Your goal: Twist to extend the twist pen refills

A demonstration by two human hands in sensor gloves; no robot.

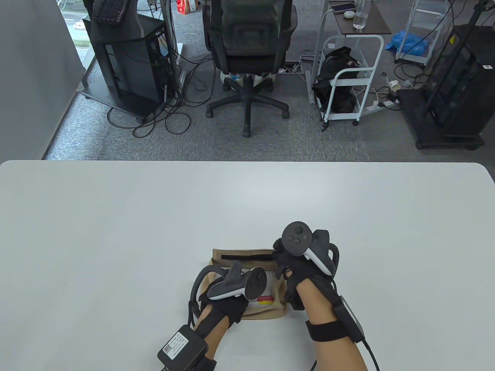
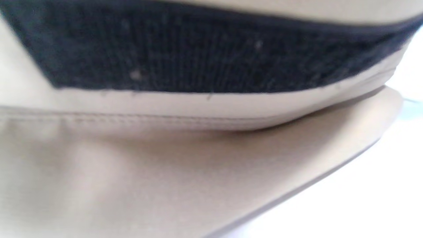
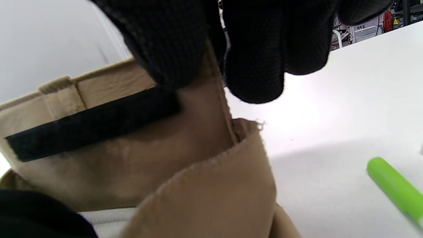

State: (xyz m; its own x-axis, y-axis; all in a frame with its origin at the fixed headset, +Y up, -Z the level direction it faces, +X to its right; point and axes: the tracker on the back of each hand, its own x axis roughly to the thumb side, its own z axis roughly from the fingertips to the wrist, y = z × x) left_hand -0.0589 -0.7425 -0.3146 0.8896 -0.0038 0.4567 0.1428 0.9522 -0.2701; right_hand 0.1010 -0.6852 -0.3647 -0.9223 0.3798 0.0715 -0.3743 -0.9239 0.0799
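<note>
Table view: a tan fabric pouch (image 1: 247,286) lies on the white table (image 1: 116,232) near its front edge, flap folded back to show a black fastening strip (image 1: 247,256). Red and yellow items (image 1: 265,299) peek from its mouth; whether they are pens cannot be told. The right hand (image 1: 294,262) pinches the flap's edge, seen close in the right wrist view, where a green pen (image 3: 395,188) lies just beside the pouch. The left hand (image 1: 228,297) rests over the pouch, its grip hidden

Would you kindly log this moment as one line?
stage: opening beige fabric pouch | right hand: holds flap | left hand: on pouch | green pen: on table
</note>
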